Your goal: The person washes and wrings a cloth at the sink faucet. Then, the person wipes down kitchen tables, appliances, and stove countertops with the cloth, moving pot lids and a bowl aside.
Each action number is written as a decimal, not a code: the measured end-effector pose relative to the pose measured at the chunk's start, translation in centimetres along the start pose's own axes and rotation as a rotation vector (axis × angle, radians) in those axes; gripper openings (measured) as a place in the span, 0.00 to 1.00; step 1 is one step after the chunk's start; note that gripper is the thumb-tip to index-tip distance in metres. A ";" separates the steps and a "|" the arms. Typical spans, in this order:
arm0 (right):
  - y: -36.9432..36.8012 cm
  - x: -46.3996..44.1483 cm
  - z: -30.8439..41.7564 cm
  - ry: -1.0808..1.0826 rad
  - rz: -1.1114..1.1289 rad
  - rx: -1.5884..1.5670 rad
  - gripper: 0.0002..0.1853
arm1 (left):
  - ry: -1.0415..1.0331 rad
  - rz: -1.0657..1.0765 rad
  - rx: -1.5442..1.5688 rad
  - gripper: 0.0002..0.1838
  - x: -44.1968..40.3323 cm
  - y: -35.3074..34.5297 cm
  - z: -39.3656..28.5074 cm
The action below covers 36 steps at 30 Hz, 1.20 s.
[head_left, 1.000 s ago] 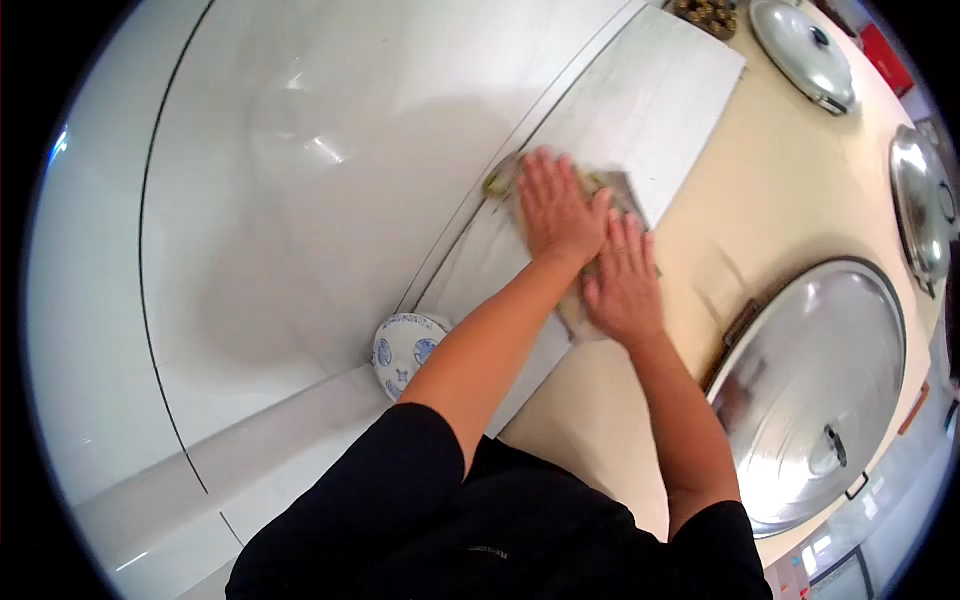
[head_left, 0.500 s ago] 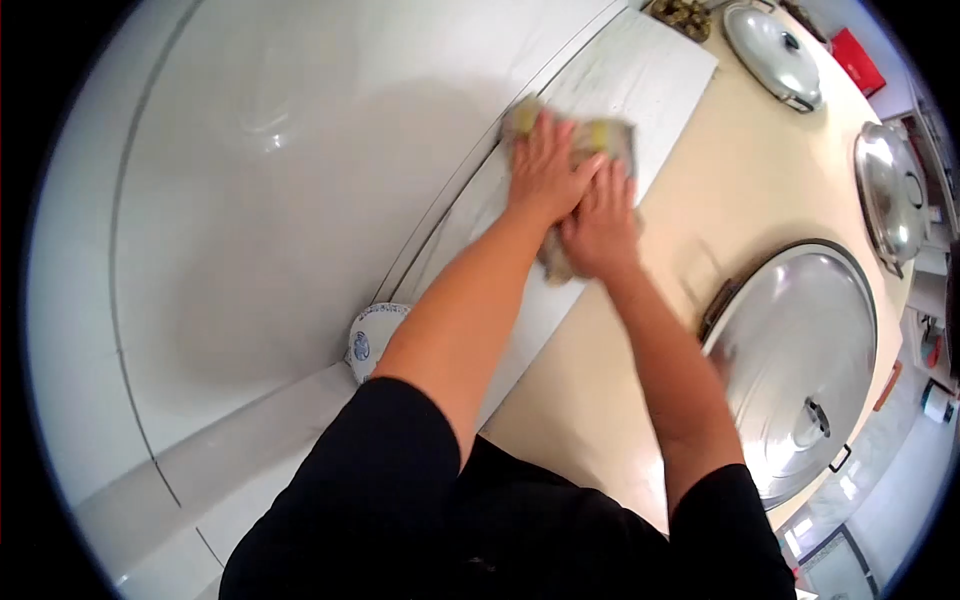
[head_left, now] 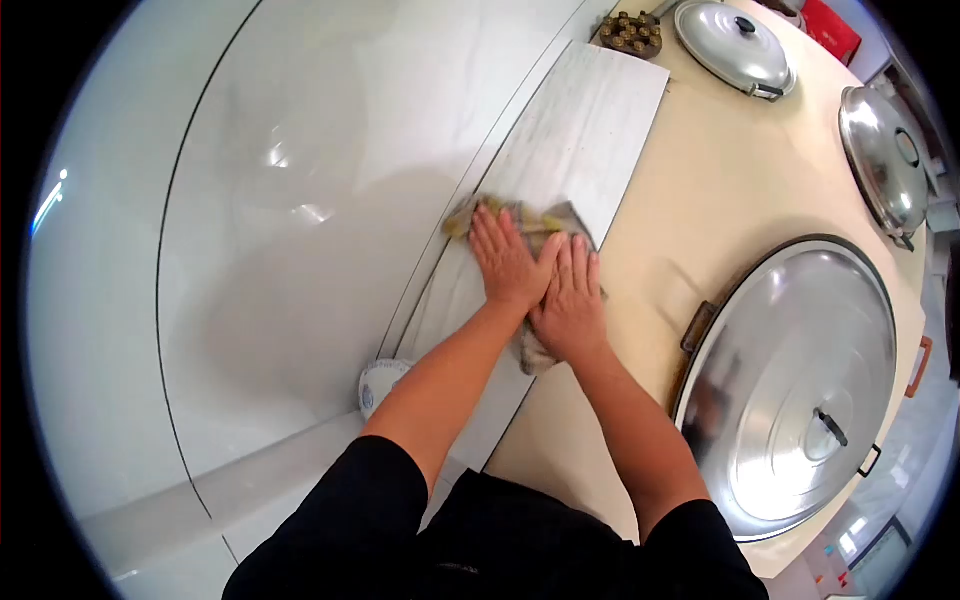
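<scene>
A crumpled grey-beige cloth with yellowish patches [head_left: 566, 222] lies on a long white marbled board [head_left: 590, 110]. My left hand [head_left: 513, 268] presses flat on the cloth, fingers stretched out toward the wall side. Beside it, my right hand [head_left: 572, 308] also lies flat on the cloth, its fingers straight and close to the left thumb. Neither hand is curled around the fabric. Part of the cloth is hidden under my palms, and one end hangs out below my right hand.
To the right, a large lidded metal pan [head_left: 790, 390] sits in the cream counter [head_left: 640, 240]. Two smaller metal lids, one [head_left: 735, 45] at the back and one [head_left: 885, 160] far right, stand beyond. A brass-topped burner [head_left: 632, 35], glossy white wall [head_left: 300, 250] and blue-patterned white dish [head_left: 378, 383] border the board.
Both hands and the cloth have slid along the board toward my body, still flat. My view has also shifted slightly, bringing more of the large lid into sight.
</scene>
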State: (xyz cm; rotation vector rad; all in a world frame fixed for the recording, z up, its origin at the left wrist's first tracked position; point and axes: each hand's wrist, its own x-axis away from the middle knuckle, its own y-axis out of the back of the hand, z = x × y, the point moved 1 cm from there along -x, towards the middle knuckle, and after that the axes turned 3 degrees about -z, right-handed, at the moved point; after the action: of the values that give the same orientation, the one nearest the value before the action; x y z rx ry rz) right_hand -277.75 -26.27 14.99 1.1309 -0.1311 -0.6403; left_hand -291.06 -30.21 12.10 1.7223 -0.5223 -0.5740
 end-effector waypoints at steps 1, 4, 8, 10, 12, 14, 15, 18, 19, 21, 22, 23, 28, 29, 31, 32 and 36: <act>-0.1 -1.9 -0.8 -0.030 -0.025 0.003 0.47 | -0.037 0.028 0.049 0.60 -2.4 0.0 -1.0; -0.8 -7.5 -3.6 -0.094 -0.114 0.003 0.47 | -0.184 0.056 0.157 0.58 -9.9 -0.3 -4.0; -2.0 -14.7 -6.5 -0.158 -0.179 0.062 0.48 | -0.424 0.013 0.163 0.54 -19.1 -2.9 -6.1; -2.0 -15.4 -6.6 -0.132 -0.158 0.109 0.49 | -0.472 -0.018 0.166 0.52 -20.1 -3.4 -5.7; -3.0 -16.4 -7.2 -0.108 -0.175 0.132 0.51 | -0.518 -0.031 0.192 0.52 -21.5 -3.7 -5.8; -3.6 -16.7 -7.7 -0.092 -0.173 0.162 0.52 | -0.552 -0.036 0.185 0.49 -22.3 -4.1 -5.7; -3.7 -16.8 -7.8 -0.083 -0.167 0.173 0.52 | -0.559 -0.029 0.197 0.48 -22.5 -3.9 -5.9; -4.6 -17.8 -9.5 -0.015 -0.200 0.206 0.54 | -0.599 -0.049 0.216 0.45 -24.3 -5.1 -6.4; -4.5 -18.0 -9.9 0.010 -0.209 0.203 0.54 | -0.602 -0.049 0.240 0.44 -24.8 -5.6 -6.3; -4.4 -18.5 -10.4 0.058 -0.229 0.247 0.54 | -0.617 -0.053 0.281 0.44 -25.2 -5.2 -6.6; -4.5 -18.7 -10.6 0.072 -0.234 0.267 0.54 | -0.606 -0.049 0.283 0.43 -25.3 -4.9 -6.6; -4.2 -18.8 -10.4 0.089 -0.244 0.278 0.54 | -0.599 -0.058 0.262 0.44 -25.4 -4.4 -6.8; -4.1 -19.4 -10.5 0.072 -0.293 0.284 0.51 | -0.579 -0.074 0.259 0.45 -26.0 -4.2 -7.6; -4.2 -19.3 -10.5 0.067 -0.279 0.275 0.51 | -0.574 -0.066 0.263 0.45 -26.2 -4.2 -7.5; -4.0 -19.5 -10.7 0.048 -0.283 0.265 0.50 | -0.577 -0.105 0.230 0.44 -26.3 -4.4 -7.7; -4.1 -19.3 -10.8 0.037 -0.261 0.277 0.49 | -0.575 -0.106 0.231 0.43 -25.9 -4.3 -7.9; -3.5 -16.7 -10.5 -0.034 -0.215 0.300 0.47 | -0.642 -0.087 0.233 0.43 -23.6 -4.5 -8.8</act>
State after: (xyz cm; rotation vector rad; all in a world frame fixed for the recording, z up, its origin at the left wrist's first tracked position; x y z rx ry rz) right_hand -288.50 -9.88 10.97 1.4364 -0.1388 -0.8512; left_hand -303.76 -7.98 11.81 1.7682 -0.9982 -1.1799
